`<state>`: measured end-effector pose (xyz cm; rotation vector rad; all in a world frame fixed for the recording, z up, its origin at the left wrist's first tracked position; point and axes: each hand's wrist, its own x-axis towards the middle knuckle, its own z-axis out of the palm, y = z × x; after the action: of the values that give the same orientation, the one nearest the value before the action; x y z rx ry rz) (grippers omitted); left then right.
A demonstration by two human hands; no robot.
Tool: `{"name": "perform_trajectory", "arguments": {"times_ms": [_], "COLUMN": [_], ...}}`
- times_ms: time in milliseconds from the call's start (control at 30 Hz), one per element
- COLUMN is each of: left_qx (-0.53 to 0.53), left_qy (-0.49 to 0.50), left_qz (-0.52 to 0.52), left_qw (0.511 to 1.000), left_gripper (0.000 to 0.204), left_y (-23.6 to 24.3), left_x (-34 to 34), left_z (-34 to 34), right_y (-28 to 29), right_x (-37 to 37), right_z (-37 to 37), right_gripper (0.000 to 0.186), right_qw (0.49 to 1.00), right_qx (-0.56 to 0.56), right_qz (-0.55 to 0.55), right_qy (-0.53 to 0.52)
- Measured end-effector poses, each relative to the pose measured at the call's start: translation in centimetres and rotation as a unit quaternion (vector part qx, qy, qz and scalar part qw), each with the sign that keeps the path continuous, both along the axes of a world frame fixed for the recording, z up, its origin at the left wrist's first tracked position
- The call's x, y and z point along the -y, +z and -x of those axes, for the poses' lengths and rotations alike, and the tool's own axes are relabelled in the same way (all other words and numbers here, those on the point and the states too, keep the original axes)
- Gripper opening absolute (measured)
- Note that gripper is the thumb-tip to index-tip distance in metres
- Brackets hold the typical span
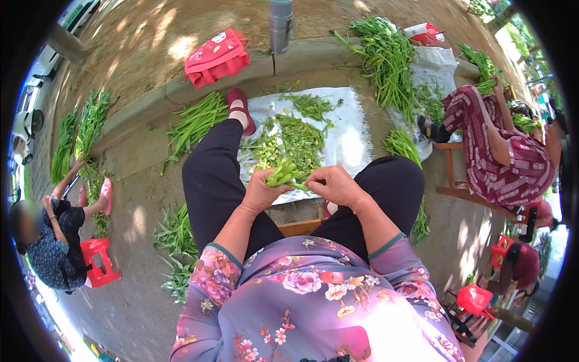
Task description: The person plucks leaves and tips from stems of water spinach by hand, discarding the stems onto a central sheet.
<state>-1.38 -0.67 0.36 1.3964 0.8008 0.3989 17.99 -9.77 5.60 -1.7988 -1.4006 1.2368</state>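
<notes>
My left hand [262, 192] is closed round a small bunch of light green vegetable stalks [281, 174], held above my lap between my knees. Thumb and fingers of my right hand [333, 184] pinch one stalk that sticks out of the bunch toward the right. Beyond my hands a white woven sheet [351, 136] lies on the ground, with a heap of loose green leaves and trimmings [300, 143] on it. Bare stalks [196, 120] lie in a pile left of my red shoe [239, 107]. Leafy bundles [176, 232] rest beside my left leg.
Along the curb [319, 53] are a red bag [217, 57], a grey flask [280, 27] and a large heap of leafy stalks [383, 63]. A seated person [503, 151] is at the right, another [51, 241] at the left near a red stool [101, 260].
</notes>
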Motion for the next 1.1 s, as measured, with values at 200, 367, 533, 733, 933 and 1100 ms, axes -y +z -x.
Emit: {"name": "perform_trajectory", "arguments": {"times_ms": [200,367,533,733,933,1100], "left_qx": [-0.033,-0.018,-0.058,-0.084,-0.093,-0.064], "left_qy": [-0.025,-0.018,-0.029,-0.04,-0.021,0.018], "left_qz": [-0.078,-0.138,-0.152,-0.153,-0.141,-0.042], "left_qw": [0.996,0.99,0.986,0.984,0.985,0.997], "left_gripper": [0.023,0.026,0.023,0.021,0.02,0.021], "left_y": [0.6,0.5,-0.5,-0.2,-0.3,0.0], "left_x": [-0.1,0.0,-0.1,-0.1,0.0,0.0], "left_z": [0.0,-0.2,-0.1,-0.3,-0.5,-1.2], "right_y": [0.3,-0.2,-1.1,-1.7,-2.1,-2.7], "right_x": [-0.2,0.1,0.0,-0.2,-0.8,-1.3], "right_z": [0.3,0.5,0.3,0.5,0.8,0.8], "right_gripper": [0.017,0.016,0.013,0.011,0.012,0.011], "right_qw": [1.0,0.998,0.991,0.987,0.978,0.967], "right_qx": [0.026,0.054,0.128,0.144,0.142,0.152], "right_qz": [0.005,-0.024,-0.024,-0.021,-0.035,-0.076], "right_qy": [0.007,0.015,-0.014,-0.062,-0.15,-0.189]}}
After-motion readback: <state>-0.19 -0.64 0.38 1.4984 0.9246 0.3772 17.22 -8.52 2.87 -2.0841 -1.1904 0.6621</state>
